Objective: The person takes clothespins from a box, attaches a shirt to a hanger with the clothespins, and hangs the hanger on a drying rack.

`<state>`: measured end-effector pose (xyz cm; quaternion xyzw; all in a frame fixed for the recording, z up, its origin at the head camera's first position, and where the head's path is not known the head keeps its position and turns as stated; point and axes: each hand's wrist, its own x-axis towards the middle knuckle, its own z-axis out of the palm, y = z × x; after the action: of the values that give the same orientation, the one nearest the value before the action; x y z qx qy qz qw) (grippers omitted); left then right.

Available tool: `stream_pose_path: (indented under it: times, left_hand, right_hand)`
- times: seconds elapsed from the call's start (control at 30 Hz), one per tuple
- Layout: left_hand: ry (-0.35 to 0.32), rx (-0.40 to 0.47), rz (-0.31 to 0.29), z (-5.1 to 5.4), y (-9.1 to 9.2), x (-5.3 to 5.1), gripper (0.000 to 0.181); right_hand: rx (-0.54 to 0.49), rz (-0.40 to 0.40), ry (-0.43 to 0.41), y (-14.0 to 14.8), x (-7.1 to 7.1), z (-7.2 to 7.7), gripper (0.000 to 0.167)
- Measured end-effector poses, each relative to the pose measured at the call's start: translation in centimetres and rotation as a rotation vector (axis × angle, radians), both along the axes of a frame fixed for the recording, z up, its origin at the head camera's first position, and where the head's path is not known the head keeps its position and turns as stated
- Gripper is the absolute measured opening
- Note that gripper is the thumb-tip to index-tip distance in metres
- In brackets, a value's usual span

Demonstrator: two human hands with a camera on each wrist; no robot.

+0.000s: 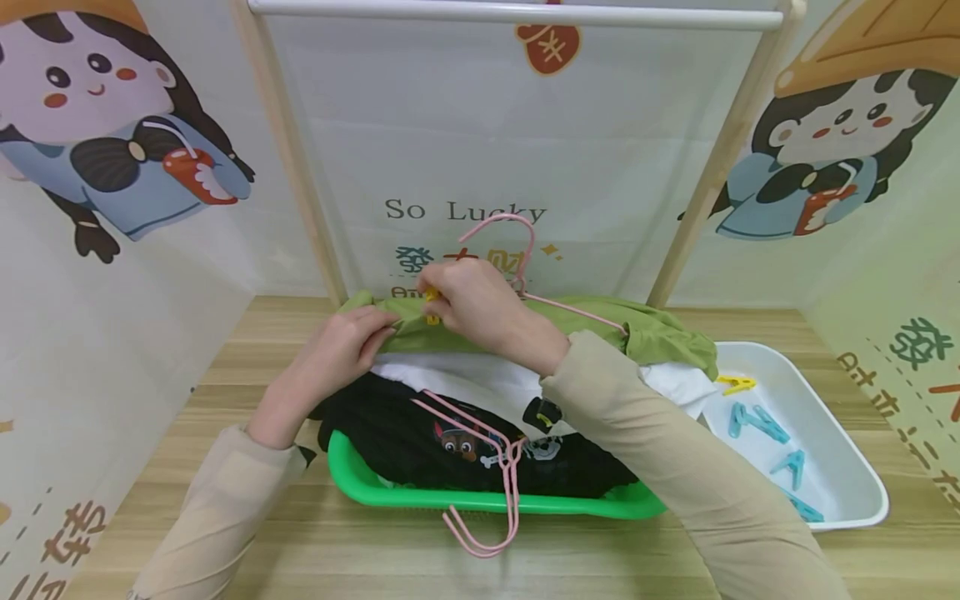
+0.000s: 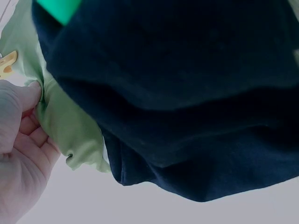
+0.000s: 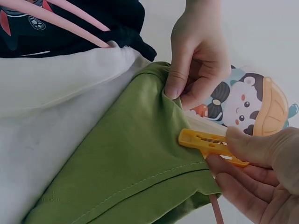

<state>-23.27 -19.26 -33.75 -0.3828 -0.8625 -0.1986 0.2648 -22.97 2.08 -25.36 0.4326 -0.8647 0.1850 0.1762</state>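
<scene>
A green garment (image 1: pixel 405 329) lies across the top of a pile in a green basket (image 1: pixel 525 502), with a pink hanger (image 1: pixel 570 310) at its upper edge. My left hand (image 1: pixel 337 350) pinches the cloth near its left end; in the left wrist view the thumb of the left hand (image 2: pixel 23 130) presses on the green fabric (image 2: pixel 70 121). My right hand (image 1: pixel 480 304) holds a yellow clothespin (image 1: pixel 432 307). The right wrist view shows the yellow clothespin (image 3: pixel 210 142) at the garment's edge, pinched between thumb and fingers of the right hand (image 3: pixel 261 168).
White cloth and a black printed garment (image 1: pixel 420 442) fill the basket, with pink hangers (image 1: pixel 513 475) over its front rim. At the right, a white tray (image 1: pixel 862 475) holds yellow and blue clothespins (image 1: pixel 765 423). Behind stands a rack with a white rail (image 1: pixel 525 12) and wooden posts.
</scene>
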Motion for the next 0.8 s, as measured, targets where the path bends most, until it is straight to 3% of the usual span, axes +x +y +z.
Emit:
stream_pose_path:
  times: [0.27, 0.43, 0.57, 0.8]
  left_hand:
    - [0.006, 0.000, -0.008, 0.1, 0.2, -0.1, 0.012]
    - [0.011, 0.002, -0.012, 0.0, 0.2, -0.2, 0.012]
    - [0.021, 0.007, -0.016, 0.0, 0.3, -0.3, 0.012]
    - [-0.002, 0.018, -0.020, 0.0, 0.2, -0.3, 0.012]
  right_hand:
    - [0.051, -0.051, -0.041, -0.1, -0.1, 0.2, 0.021]
    - [0.065, -0.081, -0.049, 0.0, -0.1, -0.1, 0.035]
    - [0.043, -0.080, 0.008, 0.3, 0.2, -0.5, 0.041]
    - [-0.036, -0.012, 0.191, 1.1, 0.8, -1.0, 0.040]
